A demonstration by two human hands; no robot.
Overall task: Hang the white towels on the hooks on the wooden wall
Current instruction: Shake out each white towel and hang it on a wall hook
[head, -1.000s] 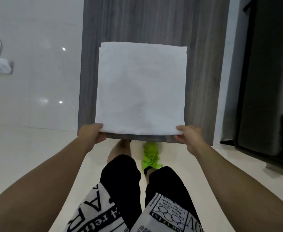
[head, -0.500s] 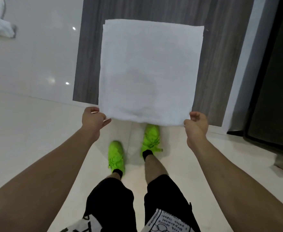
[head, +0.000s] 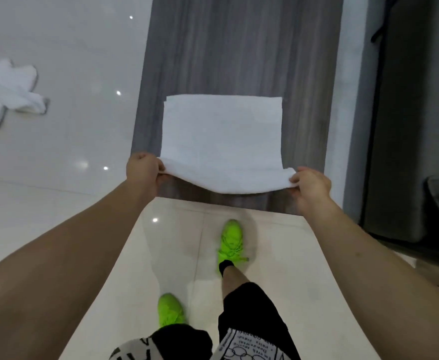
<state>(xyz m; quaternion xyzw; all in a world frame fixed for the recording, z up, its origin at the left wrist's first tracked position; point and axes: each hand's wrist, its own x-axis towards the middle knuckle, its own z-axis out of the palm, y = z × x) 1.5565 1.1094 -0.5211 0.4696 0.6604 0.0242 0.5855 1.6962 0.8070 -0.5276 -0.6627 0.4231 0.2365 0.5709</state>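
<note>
**Towel held flat, no hook in sight**

While the towel (head: 222,141) is stretched between two hands, nothing in view shows a hook to hang it on. At the left edge a heap (head: 8,92) of white cloth lies against the pale wall. Next, the left hand (head: 143,169) has its fingers curled round the towel's near left corner. The towel spreads away from the person in front of the wood panel (head: 239,48), its near edge sagging in the middle. The right hand (head: 310,187) pinches the near right corner between thumb and fingers. Below, green shoes (head: 231,240) stand on the tiled floor.

The risk, I judge, is a slip: a folded towel may simply slide off a hook, or its layers may fall open once a corner is let go.
</note>
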